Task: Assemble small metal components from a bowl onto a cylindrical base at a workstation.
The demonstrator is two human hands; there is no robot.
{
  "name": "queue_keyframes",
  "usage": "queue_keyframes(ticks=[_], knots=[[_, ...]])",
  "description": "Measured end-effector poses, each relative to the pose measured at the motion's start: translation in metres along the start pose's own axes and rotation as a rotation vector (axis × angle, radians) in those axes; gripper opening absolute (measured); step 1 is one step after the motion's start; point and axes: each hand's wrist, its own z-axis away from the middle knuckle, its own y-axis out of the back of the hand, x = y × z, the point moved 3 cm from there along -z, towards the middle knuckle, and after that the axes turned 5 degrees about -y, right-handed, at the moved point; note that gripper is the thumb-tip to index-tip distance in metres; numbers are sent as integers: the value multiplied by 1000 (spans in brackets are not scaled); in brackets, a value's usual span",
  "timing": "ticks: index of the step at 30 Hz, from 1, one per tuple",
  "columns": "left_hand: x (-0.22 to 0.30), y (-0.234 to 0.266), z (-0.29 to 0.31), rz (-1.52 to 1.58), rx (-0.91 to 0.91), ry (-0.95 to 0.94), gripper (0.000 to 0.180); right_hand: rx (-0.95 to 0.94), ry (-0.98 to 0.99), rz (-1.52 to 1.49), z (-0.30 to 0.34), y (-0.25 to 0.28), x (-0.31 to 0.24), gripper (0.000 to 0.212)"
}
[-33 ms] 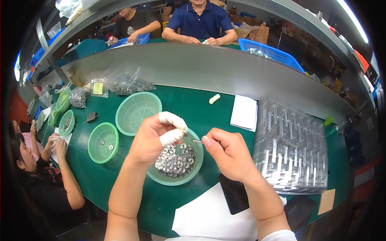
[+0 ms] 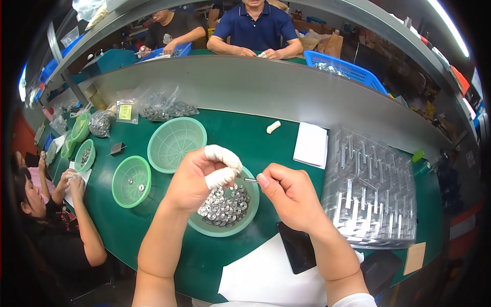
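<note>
My left hand (image 2: 194, 180), its thumb and forefinger wrapped in white finger covers, is closed in a pinch. Whatever sits between those fingertips is mostly hidden; only a small dark bit shows. My right hand (image 2: 290, 197) grips a thin metal rod (image 2: 250, 180) between thumb and curled fingers. The rod's tip points left, close to the left fingertips. Below both hands stands a green basket (image 2: 254, 215) holding many small round metal discs (image 2: 222, 209) with holes.
Two more green baskets, a large one (image 2: 176, 125) and a smaller one (image 2: 116, 192) with a few discs, stand to the left. Clear plastic trays (image 2: 373, 189) are stacked at right. A black phone (image 2: 296, 248) lies on white paper (image 2: 271, 276). Co-workers sit left and across the partition.
My left hand has shifted very slightly to the right, nearer the rod's tip. My right hand and the rod stay practically where they were.
</note>
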Motion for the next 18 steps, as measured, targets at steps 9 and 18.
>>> queue_keyframes(ticks=[9, 18], knots=[[-7, -12, 6, 121, -83, 69, 17, -35, 44, -47, -1, -3, -5, 26], [-20, -14, 5, 448, -246, 142, 13, -83, 142, -120, 2, -5, -8, 24]])
